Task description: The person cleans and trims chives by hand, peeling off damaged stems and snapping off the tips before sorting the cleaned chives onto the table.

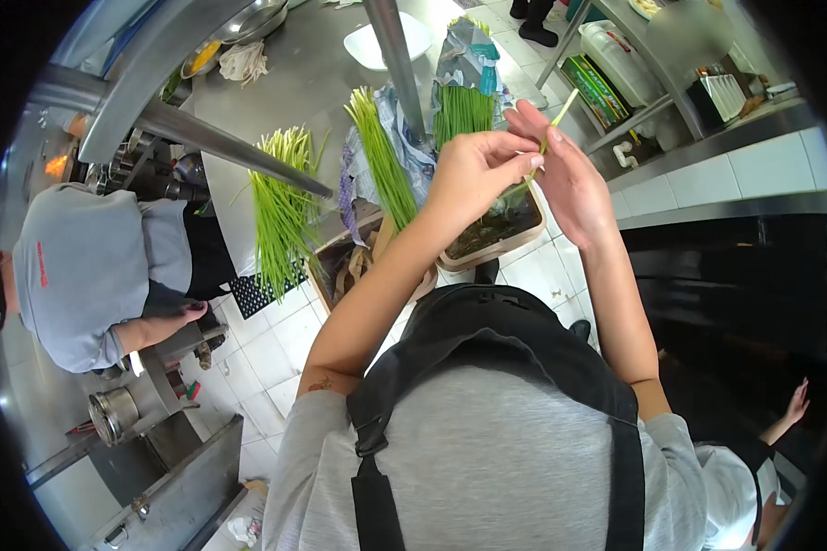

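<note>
Both hands are raised in front of my chest with one thin green stalk (561, 112), probably a garlic chive, between them. My left hand (483, 170) is closed, pinching the stalk's lower part between thumb and fingers. My right hand (572, 180) meets it higher up; its thumb presses the stalk lightly towards the fingers, which are fairly straight. The pale tip points up and right. Beyond my hands, a bunch of the same green stalks (464, 114) lies in wrapping. Another bunch (381, 161) rests on newspaper, and a loose pile (283, 207) hangs over the table's edge.
A steel table (239, 106) with upright posts stands ahead, bearing a white bowl (390, 44). Below my hands is a bin with dark contents (492, 230), beside a box (340, 262). A co-worker in grey (101, 266) is at the left; another person's arm (786, 418) shows lower right.
</note>
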`<state>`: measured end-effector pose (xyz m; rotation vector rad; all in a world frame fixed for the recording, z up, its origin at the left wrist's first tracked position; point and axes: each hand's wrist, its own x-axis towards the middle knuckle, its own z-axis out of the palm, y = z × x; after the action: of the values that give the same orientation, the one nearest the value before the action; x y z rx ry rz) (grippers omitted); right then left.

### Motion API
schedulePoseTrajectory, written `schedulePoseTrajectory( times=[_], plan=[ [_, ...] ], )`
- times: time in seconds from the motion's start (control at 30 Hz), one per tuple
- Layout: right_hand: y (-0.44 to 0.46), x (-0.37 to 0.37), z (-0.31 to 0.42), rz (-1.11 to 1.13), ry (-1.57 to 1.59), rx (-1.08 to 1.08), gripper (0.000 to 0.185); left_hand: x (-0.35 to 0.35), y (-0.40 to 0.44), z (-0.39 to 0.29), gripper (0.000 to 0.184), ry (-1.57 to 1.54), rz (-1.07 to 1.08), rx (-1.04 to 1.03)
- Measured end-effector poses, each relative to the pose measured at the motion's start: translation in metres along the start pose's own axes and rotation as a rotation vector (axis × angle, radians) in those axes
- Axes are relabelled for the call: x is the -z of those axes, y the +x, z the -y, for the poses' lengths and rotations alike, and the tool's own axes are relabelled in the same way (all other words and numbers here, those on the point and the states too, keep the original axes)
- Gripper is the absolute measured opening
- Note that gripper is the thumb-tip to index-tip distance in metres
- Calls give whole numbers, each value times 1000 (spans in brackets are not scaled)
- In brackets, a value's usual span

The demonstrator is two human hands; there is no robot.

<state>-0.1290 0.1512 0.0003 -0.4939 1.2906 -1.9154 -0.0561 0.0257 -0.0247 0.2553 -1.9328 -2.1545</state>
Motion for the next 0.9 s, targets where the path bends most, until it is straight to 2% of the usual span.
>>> schedulePoseTrajectory(
  times=[0.1, 0.2, 0.4, 0.47, 0.67, 0.9],
  plan=[
    [-1, 2, 0, -11, 10, 26, 52, -5, 5, -7, 23, 103, -10, 22],
    [-2, 5, 0, -10, 4, 34, 51, -5, 13, 1, 23, 60, 56, -59],
    [-8, 18, 7, -6, 26, -93, 51, 3, 9, -20, 28, -90, 32, 186],
    [-11, 22, 9, 35, 43, -155, 50, 10, 8, -19, 32, -73, 44, 194],
    [-21, 31, -12, -39, -168, -143, 34, 18, 3, -23, 34, -79, 14, 176],
    [-23, 42, -14, -115, -238, -156, 26, 23, 4, -18, 31, -19, -85, 147]
  ],
)
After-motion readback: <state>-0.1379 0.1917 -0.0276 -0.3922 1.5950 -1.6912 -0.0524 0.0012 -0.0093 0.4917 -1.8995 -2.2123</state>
